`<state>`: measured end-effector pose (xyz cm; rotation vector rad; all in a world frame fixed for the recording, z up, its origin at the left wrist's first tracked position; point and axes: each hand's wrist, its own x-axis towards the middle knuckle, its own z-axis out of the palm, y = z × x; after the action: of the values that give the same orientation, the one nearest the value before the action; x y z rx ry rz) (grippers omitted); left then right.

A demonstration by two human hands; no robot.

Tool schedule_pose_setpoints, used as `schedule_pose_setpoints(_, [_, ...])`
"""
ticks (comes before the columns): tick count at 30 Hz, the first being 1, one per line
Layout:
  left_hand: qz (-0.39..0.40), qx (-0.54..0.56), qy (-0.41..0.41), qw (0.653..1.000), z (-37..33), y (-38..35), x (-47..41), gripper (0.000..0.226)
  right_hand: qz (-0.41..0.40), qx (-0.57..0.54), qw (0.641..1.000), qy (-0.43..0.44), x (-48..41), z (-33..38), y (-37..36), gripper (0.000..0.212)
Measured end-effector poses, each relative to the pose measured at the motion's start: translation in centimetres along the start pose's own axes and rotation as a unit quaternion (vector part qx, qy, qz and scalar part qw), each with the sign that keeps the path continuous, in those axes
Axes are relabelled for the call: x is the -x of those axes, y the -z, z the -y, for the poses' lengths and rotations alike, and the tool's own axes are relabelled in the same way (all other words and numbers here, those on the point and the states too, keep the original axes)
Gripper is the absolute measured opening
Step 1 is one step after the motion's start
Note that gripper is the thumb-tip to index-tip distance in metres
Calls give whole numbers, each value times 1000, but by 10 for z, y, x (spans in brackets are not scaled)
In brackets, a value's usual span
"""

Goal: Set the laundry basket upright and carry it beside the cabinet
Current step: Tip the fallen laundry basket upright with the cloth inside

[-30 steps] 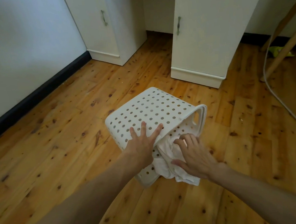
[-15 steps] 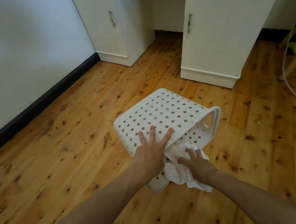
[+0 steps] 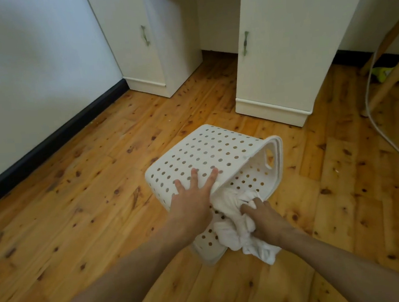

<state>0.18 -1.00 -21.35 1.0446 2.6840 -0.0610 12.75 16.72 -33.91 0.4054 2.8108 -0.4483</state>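
Observation:
A white perforated laundry basket (image 3: 208, 154) lies on its side on the wooden floor, its mouth facing right and toward me. A white cloth (image 3: 234, 223) spills out of the mouth onto the floor. My left hand (image 3: 193, 200) rests flat with spread fingers on the basket's upper side near the rim. My right hand (image 3: 263, 217) grips the cloth at the basket's opening. The white cabinet (image 3: 289, 52) stands behind the basket to the right.
A second white cabinet (image 3: 149, 46) stands at the back left, with a gap between the two units. The wall with a dark skirting (image 3: 47, 146) runs along the left. Wooden legs (image 3: 387, 84) and a white cable (image 3: 376, 121) are at the right.
My right hand has closed on the cloth and pushed it further into the basket mouth. The view has moved closer to the cabinets. My left hand stays on the basket.

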Motion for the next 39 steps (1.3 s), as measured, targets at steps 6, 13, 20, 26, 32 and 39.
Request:
schedule_pose_setpoints(6, [-34, 50, 20, 998, 24, 34, -10, 88, -123, -109, 986, -23, -7, 26, 73, 49])
schedule_pose_setpoints(13, [-31, 230, 21, 972, 58, 71, -17, 71, -210, -420, 881, -65, -24, 74, 168, 40])
schedule_pose_setpoints(20, [87, 472, 116, 870, 95, 68, -5, 20, -138, -398, 906, -51, -41, 119, 173, 51])
schedule_pose_setpoints(26, [142, 526, 156, 824, 116, 44, 3, 39, -27, -243, 967, -78, -49, 133, 124, 62])
schedule_pose_setpoints(32, [156, 538, 163, 812, 129, 29, 0, 47, 104, -156, 976, -113, -51, 127, 95, 72])
schedule_pose_setpoints(39, [158, 532, 156, 817, 139, 25, -15, 38, 162, -101, 975, -112, -61, 134, 83, 78])
